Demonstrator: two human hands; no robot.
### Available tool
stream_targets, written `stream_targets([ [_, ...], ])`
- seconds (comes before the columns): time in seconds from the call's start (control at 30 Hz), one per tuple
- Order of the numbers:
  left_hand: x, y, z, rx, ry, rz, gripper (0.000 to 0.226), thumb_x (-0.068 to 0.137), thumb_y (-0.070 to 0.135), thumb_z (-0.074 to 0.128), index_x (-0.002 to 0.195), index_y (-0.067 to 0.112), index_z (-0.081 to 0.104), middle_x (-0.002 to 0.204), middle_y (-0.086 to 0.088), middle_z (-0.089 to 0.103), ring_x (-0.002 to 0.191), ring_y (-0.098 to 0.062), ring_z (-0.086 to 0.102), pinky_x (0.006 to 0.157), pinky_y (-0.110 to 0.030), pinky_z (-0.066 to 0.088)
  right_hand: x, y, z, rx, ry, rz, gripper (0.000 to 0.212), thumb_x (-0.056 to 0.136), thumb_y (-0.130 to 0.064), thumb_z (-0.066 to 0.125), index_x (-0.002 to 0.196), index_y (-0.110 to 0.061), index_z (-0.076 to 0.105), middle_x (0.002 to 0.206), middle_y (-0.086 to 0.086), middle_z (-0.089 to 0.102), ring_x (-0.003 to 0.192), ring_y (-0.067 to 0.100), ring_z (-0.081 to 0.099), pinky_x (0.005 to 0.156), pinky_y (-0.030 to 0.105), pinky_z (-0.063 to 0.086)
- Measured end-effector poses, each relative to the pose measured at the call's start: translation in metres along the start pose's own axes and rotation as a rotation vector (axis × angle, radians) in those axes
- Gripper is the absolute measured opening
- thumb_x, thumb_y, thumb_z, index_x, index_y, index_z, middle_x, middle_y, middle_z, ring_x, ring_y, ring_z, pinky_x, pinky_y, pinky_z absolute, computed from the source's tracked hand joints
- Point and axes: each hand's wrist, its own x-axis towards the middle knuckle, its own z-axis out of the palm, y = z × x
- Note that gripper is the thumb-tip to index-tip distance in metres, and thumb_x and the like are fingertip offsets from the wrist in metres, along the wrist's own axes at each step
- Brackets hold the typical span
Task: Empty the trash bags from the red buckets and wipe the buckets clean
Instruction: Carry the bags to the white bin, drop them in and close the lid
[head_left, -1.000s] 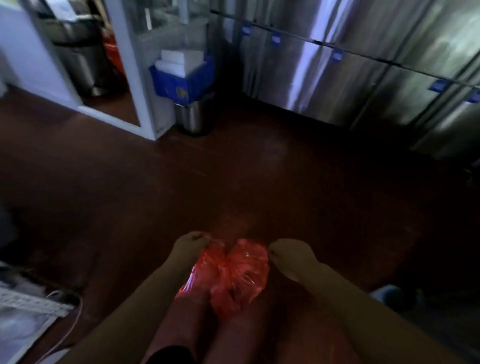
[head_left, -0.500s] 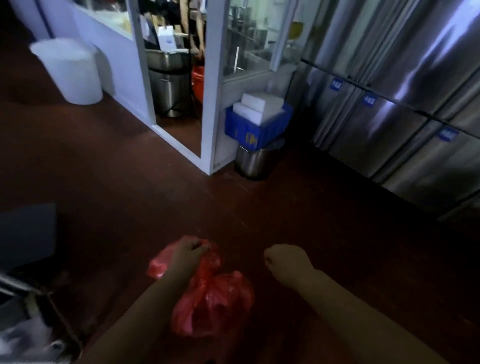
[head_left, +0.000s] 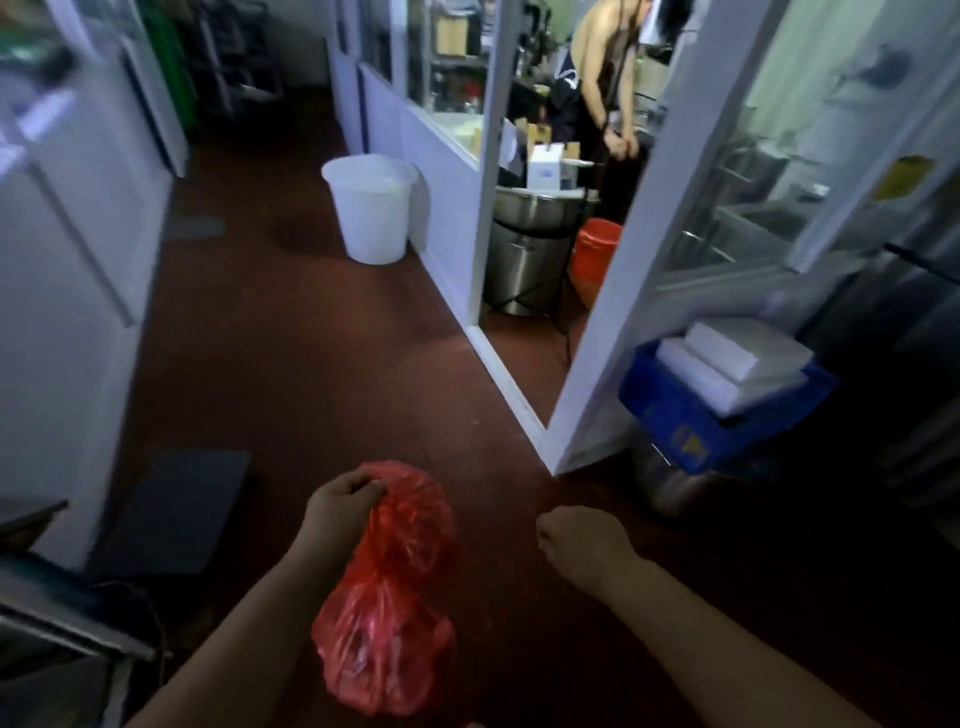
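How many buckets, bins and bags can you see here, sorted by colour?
Red bag, gripped by the left hand: 1
Red-orange bucket: 1
White bucket: 1
Blue crate: 1
Steel bins: 2
Total: 6

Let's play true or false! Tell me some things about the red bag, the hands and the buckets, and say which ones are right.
1. The left hand holds the red trash bag. True.
2. The right hand also grips the bag. False: its fingers are curled on nothing, apart from the bag.
3. A white bucket stands on the floor by the partition wall. True.
4. The blue crate is empty. False: white blocks lie in it.
5. The orange-red bucket sits beyond the doorway, beside a steel bin. True.
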Motion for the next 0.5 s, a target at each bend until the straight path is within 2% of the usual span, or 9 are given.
stream_targets([
  [0.1,0.061,0.043,0.002,-0.023,0.101,-0.01,0.014,0.087,0.008,0.061,0.098,0.004,0.069,0.088,-0.016,0.069,0.08,-0.025,0.062,0.084,-0.041,0.051,0.092,0.016,-0.036,0.028,0.022,-0.079,0.02,0.097,-0.023,0.044,0.092,-0.017,0.062,0.096,0.003,0.066,0.083,0.017,0.062,0.073,0.029,0.05],
  [0.2,0.121,0.082,-0.003,-0.039,0.152,0.001,0.012,0.089,0.011,0.06,0.085,0.017,0.069,0.084,-0.01,0.07,0.077,-0.024,0.064,0.077,-0.036,0.053,0.183,0.023,-0.066,0.036,0.077,-0.137,0.023,0.094,-0.025,0.043,0.091,-0.017,0.065,0.097,0.003,0.067,0.087,0.021,0.062,0.075,0.031,0.047],
  [0.33,0.221,0.116,-0.009,-0.116,0.185,-0.01,0.011,0.091,0.009,0.057,0.091,0.01,0.068,0.085,-0.014,0.067,0.078,-0.027,0.061,0.08,-0.039,0.051,0.303,0.021,-0.086,-0.012,0.1,-0.211,0.025,0.094,-0.031,0.045,0.097,-0.018,0.066,0.103,0.001,0.067,0.093,0.018,0.063,0.071,0.026,0.039],
  [0.43,0.306,0.142,-0.014,-0.099,0.2,-0.004,0.018,0.091,0.009,0.057,0.078,0.017,0.067,0.08,-0.011,0.066,0.074,-0.024,0.061,0.076,-0.037,0.051,0.39,0.015,-0.102,-0.05,0.097,-0.223,0.027,0.095,-0.03,0.043,0.099,-0.016,0.065,0.106,0.002,0.066,0.095,0.019,0.061,0.068,0.024,0.033],
  [0.5,0.363,0.162,-0.02,-0.081,0.188,-0.011,0.02,0.091,0.011,0.057,0.075,0.019,0.066,0.078,-0.009,0.066,0.073,-0.023,0.06,0.073,-0.035,0.05,0.447,0.01,-0.116,-0.062,0.088,-0.221,0.027,0.095,-0.029,0.042,0.101,-0.016,0.064,0.109,0.002,0.064,0.098,0.019,0.06,0.072,0.025,0.037],
])
